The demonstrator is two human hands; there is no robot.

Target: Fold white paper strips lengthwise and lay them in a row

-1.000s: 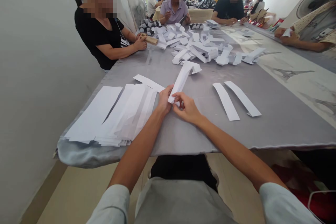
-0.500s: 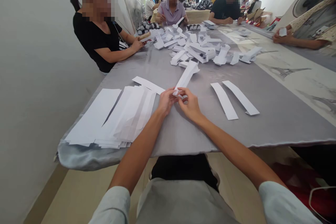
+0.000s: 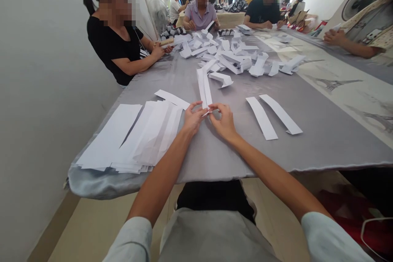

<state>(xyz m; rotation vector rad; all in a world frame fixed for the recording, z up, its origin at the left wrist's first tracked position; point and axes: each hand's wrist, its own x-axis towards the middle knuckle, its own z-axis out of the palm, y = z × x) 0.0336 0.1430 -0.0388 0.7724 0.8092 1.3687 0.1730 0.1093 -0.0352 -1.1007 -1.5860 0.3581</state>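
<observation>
Between my two hands is a folded white paper strip (image 3: pixel 204 88), its long end pointing away from me toward the pile. My left hand (image 3: pixel 194 118) grips the strip's near end from the left. The fingertips of my right hand (image 3: pixel 222 118) pinch the same end from the right. Left of my hands lie stacked flat white paper sheets (image 3: pixel 132 137), with a single strip (image 3: pixel 172 99) behind them. Two creased paper strips (image 3: pixel 262 118) rest to the right. Just beyond my hands sits a folded paper piece (image 3: pixel 222 78).
A large heap of folded white papers (image 3: pixel 230 55) covers the middle of the grey-clothed table (image 3: pixel 322 143). A person in black (image 3: pixel 112 45) sits at the left edge, others across and at the right. A fan (image 3: pixel 158 10) stands behind.
The paper strip in my hands has swung from leaning right to leaning slightly left, uncovering the folded piece beyond it. Both hands keep hold of its near end.
</observation>
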